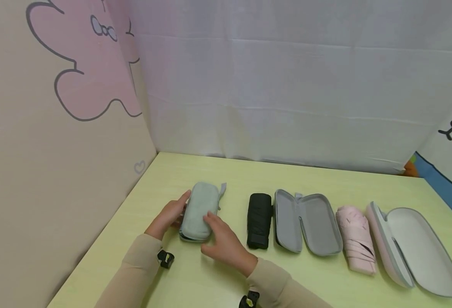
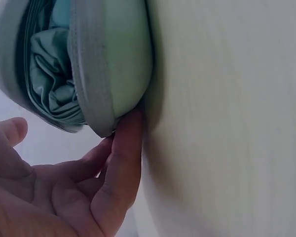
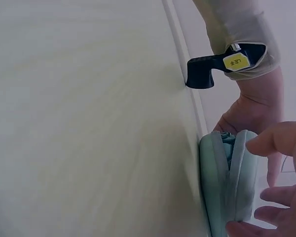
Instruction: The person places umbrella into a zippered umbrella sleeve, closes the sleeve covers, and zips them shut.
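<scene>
A pale green zip case [image 1: 200, 209] lies on the left part of the table, its lid folded over. Dark teal folded fabric [image 2: 54, 79] shows through its unzipped gap in the left wrist view. Along the case's left side is my left hand [image 1: 169, 216], fingertips touching the lower edge while the thumb stands apart. My right hand [image 1: 229, 244] is at the right side, fingers loosely extended and fingertips at the case's edge. From the right wrist view, the thumb and fingers of that hand [image 3: 288, 168] spread about the case's parted zipper edges.
Right of the hands lie a black folded umbrella [image 1: 259, 220], an opened grey case [image 1: 320, 224], a pink folded umbrella [image 1: 356, 239] and an opened pink case with a white inside [image 1: 422, 252]. A wall stands along the table's left edge, and a white curtain [image 1: 287, 85] hangs behind.
</scene>
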Tool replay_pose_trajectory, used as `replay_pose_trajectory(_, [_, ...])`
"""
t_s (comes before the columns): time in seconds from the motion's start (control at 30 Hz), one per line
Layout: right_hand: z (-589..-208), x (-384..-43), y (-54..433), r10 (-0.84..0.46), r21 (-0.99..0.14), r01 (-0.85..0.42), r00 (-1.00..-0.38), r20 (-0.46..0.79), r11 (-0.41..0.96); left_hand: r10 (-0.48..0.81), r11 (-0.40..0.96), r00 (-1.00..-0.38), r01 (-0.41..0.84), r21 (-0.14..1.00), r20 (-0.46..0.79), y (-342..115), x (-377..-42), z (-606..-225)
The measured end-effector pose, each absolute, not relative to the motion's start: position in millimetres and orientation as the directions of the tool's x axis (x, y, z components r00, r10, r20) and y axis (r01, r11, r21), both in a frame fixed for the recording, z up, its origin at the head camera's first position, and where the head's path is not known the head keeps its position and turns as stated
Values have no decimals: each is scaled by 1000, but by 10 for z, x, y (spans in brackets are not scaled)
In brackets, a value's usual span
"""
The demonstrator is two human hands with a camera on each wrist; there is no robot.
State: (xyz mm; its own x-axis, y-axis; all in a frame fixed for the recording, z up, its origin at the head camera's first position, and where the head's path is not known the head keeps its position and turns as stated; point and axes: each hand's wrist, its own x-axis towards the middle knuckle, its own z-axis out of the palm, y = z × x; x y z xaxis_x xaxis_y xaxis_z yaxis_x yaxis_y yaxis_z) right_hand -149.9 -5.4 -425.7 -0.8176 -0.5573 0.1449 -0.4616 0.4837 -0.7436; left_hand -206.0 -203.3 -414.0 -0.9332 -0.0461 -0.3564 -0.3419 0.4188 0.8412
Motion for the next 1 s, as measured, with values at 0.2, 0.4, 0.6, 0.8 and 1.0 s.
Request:
replay_pose_trajectory(0.2, [-4277, -1505, -62, -574, -710, -492, -805, 151, 504, -35, 438, -941, -318, 841, -338, -2037, -2059, -4156])
replay_pose_trajectory(0.4, [-4297, -1496, -72, -589, -632, -550, -789, 177, 547, -43, 444, -940, -321, 837, -338, -2035, -2077, -4171])
replay_pose_trajectory(0.6, [-4279, -1501, -58, -603, -582, -569, -781, 162, 581, -66, 468, -937, -333, 819, -343, -2001, -2096, -4177])
replay_pose_trajectory(0.8, [-4258, -1537, -31, -636, -554, -597, -757, 151, 580, -77, 479, -933, -344, 807, -352, -1942, -2120, -4173])
replay_pose_trajectory(1.0, [-4258, -1587, 71, -606, -693, -537, -775, 180, 481, -49, 368, -948, -311, 876, -316, -1862, -2120, -4200])
